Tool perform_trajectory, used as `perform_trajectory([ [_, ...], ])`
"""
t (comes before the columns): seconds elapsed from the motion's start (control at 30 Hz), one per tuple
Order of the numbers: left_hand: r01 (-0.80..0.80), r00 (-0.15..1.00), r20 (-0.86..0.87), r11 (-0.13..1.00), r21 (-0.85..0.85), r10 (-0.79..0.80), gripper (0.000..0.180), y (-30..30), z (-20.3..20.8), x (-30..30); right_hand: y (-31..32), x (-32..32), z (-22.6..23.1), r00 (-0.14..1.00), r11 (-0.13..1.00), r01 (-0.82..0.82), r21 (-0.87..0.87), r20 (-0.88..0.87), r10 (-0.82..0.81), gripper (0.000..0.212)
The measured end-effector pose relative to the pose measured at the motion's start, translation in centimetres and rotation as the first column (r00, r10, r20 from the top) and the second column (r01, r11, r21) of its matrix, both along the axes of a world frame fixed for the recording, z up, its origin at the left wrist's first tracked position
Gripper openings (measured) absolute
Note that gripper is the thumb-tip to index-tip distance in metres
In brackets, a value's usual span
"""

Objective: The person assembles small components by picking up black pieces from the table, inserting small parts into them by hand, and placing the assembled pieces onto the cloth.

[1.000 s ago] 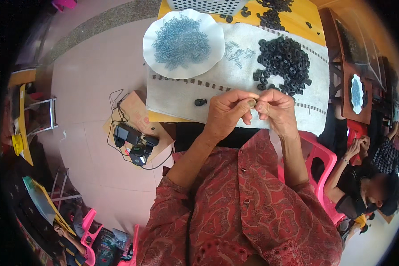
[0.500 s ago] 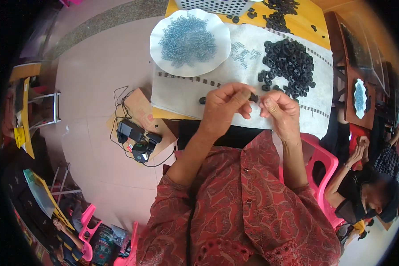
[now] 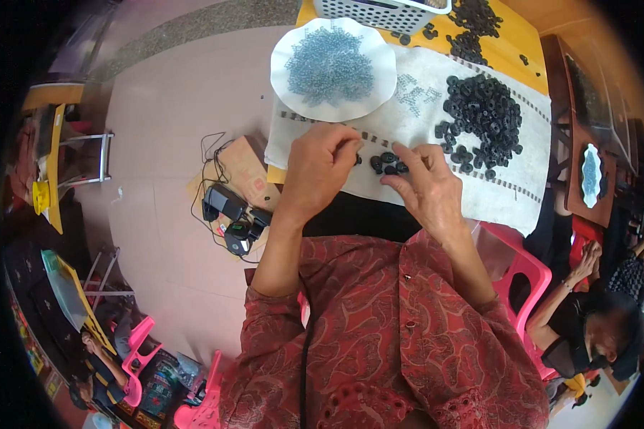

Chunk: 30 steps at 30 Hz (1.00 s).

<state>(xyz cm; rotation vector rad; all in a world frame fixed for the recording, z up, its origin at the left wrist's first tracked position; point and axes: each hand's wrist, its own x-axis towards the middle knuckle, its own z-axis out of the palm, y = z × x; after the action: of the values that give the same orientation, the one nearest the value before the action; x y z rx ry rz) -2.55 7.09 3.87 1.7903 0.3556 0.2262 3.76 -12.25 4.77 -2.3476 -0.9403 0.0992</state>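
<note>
On the white cloth [image 3: 368, 182], several small round black parts [image 3: 388, 163] lie between my hands. The fingers of my left hand [image 3: 317, 170] are curled into a pinch over the cloth's near left part. Whatever they grip is hidden, and a bit of black shows beside the fingertips. My right hand [image 3: 434, 187] is open, thumb and forefinger spread at the edge of the black parts. A scalloped white plate [image 3: 283, 86] beyond my left hand holds many small blue-grey, spring-like pieces [image 3: 330, 68]. A big pile of black parts [image 3: 483, 118] lies beyond my right hand.
Loose spring-like pieces [image 3: 415, 93] lie right of the plate. A perforated grey basket [image 3: 383, 16] and more black parts [image 3: 474, 18] stand on the yellow tabletop [image 3: 522, 43]. Left of the table, a cardboard box [image 3: 247, 168] bears black cabled devices. Another person [image 3: 587, 322] sits at right.
My hands have moved apart from their close pinch. The right fingers have spread beside black parts that are now visible; the left hand has shifted slightly left relative to the cloth. The view has shifted.
</note>
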Motion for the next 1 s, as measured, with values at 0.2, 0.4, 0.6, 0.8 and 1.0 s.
perform_trajectory([
  [0.2,0.036,0.996,0.05,0.819,0.572,-0.079,0.01,-0.9,-0.7,-0.8,1.3,0.0,-0.1,0.992,0.987,-0.053,-0.153,0.109,0.07,0.048],
  [0.4,0.07,0.993,0.027,0.753,0.654,-0.115,0.009,-1.8,-0.6,-0.9,1.2,0.0,-0.9,0.992,0.983,-0.044,-0.177,0.11,0.064,0.042],
  [0.6,0.068,0.997,-0.023,0.648,0.759,-0.078,0.01,-2.4,-1.3,-1.2,0.9,-0.3,-1.3,0.995,0.99,-0.033,-0.134,0.084,0.044,0.034],
  [0.8,0.064,0.993,0.024,0.696,0.715,-0.115,0.019,-2.3,-1.3,-1.4,0.2,-0.2,-2.0,0.999,0.999,-0.02,-0.038,0.047,0.022,0.029],
  [1.0,0.09,0.986,0.048,0.756,0.648,-0.159,0.024,-1.9,-1.2,-1.8,0.1,0.1,-2.2,0.998,0.999,-0.043,0.006,0.052,0.043,0.026],
])
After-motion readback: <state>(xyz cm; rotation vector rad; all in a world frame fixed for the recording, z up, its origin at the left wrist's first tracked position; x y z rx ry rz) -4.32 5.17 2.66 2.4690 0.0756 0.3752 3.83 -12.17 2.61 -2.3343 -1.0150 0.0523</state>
